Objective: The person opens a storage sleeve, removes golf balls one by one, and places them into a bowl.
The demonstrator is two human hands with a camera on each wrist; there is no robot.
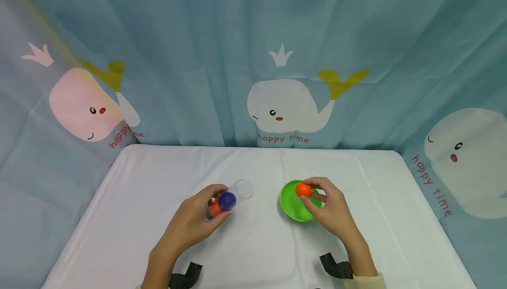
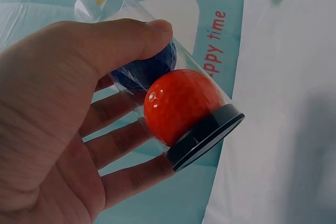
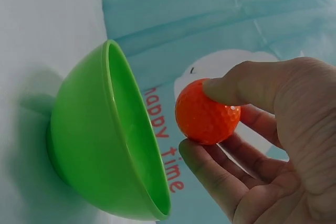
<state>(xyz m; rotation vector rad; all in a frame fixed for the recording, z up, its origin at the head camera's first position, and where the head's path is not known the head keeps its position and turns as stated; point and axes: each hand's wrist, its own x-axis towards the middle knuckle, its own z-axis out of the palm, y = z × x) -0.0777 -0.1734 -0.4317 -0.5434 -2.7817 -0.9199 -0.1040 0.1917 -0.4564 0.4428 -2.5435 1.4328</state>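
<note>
A clear tube (image 2: 184, 59) with a black base cap (image 2: 207, 137) is gripped by my left hand (image 1: 196, 216), thumb on one side and fingers on the other. Inside it an orange golf ball (image 2: 181, 106) lies at the base and a dark blue ball (image 1: 227, 201) sits above. The tube's open rim (image 1: 244, 189) shows in the head view, tilted towards me. Above the green bowl (image 1: 297, 212), my right hand (image 1: 332, 210) pinches another orange golf ball (image 3: 207, 113) between thumb and fingers. That ball is apart from the bowl (image 3: 89, 135).
A white cloth (image 1: 253, 254) covers the table under both hands. Blue-green curtains (image 1: 190, 60) with whale prints stand at the back and both sides. Black wrist mounts (image 1: 336, 267) sit below the hands.
</note>
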